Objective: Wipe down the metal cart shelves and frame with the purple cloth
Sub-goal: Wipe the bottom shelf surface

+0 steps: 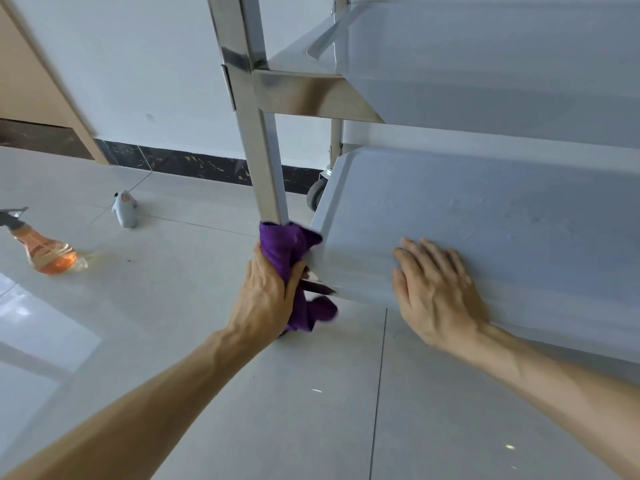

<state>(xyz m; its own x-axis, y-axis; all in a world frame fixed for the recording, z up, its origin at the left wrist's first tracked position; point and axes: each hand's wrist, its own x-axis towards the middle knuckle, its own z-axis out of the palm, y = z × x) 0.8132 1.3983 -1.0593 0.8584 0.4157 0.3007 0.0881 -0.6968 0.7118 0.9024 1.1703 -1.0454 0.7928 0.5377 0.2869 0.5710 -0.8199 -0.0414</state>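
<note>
A metal cart fills the right and top of the head view, with a shiny upright post (pixel 266 161), an upper shelf (pixel 485 64) and a bottom shelf (pixel 485 209). My left hand (pixel 266 289) grips the bunched purple cloth (pixel 287 247) around the foot of the post, at the bottom shelf's front left corner. The cloth's tail hangs below my hand. My right hand (pixel 436 289) lies flat, fingers straight, on the bottom shelf near its front edge. The post's base is hidden behind the cloth.
A spray bottle of orange liquid (pixel 48 251) lies on its side on the tiled floor at the left. A small grey object (pixel 125 211) lies further back. A cart caster (pixel 317 194) shows under the far corner, near the wall's dark skirting (pixel 194 164).
</note>
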